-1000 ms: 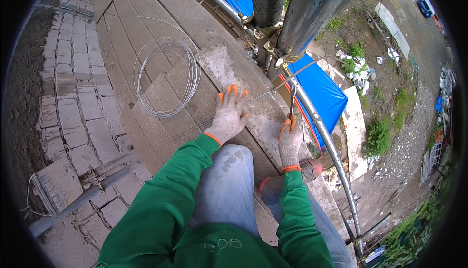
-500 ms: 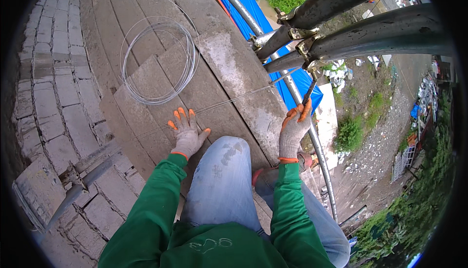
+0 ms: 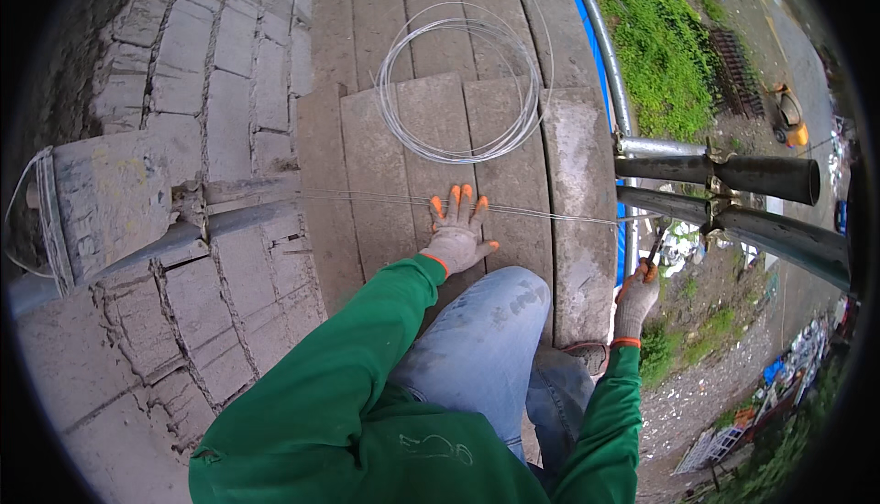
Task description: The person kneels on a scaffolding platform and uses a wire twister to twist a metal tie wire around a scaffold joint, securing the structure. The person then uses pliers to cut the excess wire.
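My left hand (image 3: 458, 234), in a pale glove with orange fingertips, lies flat on the plank platform (image 3: 412, 229). Its fingers are spread, with the tips at the thin stretched wires (image 3: 568, 217) that cross the boards. At the platform's right edge, my right hand (image 3: 637, 302) is closed round a dark, thin rod-like tool (image 3: 655, 246). The tool's far end is up beside the end of the wires, near the scaffold tubes; its exact kind is too small to tell. Beyond my left hand a loose coil of silvery wire (image 3: 422, 145) rests on the boards.
Dark scaffold pipes (image 3: 770, 179) with clamps jut out at the right, beside a metal rail (image 3: 600, 18) and blue sheeting. Past them, the ground lies lower, with grass and rubble. A block wall (image 3: 225, 119) with a bracket-like plate (image 3: 110, 188) is at left.
My view has turned, so the platform and both hands appear further right and more of the block wall shows. The left hand stays flat by the wires; the right keeps hold of the tool.
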Demonstrator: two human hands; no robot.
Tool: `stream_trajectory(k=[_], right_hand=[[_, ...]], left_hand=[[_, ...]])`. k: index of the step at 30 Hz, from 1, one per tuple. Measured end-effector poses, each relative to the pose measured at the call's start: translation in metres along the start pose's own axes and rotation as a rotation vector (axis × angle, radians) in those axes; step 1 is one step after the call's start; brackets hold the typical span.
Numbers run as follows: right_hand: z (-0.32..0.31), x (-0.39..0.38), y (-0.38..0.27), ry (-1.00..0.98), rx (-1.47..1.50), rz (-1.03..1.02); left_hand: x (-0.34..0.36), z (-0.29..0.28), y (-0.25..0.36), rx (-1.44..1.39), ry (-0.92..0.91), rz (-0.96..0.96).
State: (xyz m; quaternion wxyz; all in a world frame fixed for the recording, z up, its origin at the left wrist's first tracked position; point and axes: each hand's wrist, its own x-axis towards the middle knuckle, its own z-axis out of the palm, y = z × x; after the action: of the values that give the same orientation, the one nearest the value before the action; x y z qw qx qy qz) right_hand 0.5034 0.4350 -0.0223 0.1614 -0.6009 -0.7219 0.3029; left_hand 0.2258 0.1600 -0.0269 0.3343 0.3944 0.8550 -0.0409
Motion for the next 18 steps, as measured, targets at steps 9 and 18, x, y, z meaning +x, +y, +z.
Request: stream_trajectory(k=[9,18], right_hand=[[-0.161,-0.022,-0.024,-0.453,-0.111,0.245],[-0.105,-0.086,0.035,-0.748,0.132,0.344]], left_hand=[[-0.003,0.021,-0.005,-0.087,0.144,0.074],[0.004,0.024,-0.001,-0.098,0.219,0.056]])
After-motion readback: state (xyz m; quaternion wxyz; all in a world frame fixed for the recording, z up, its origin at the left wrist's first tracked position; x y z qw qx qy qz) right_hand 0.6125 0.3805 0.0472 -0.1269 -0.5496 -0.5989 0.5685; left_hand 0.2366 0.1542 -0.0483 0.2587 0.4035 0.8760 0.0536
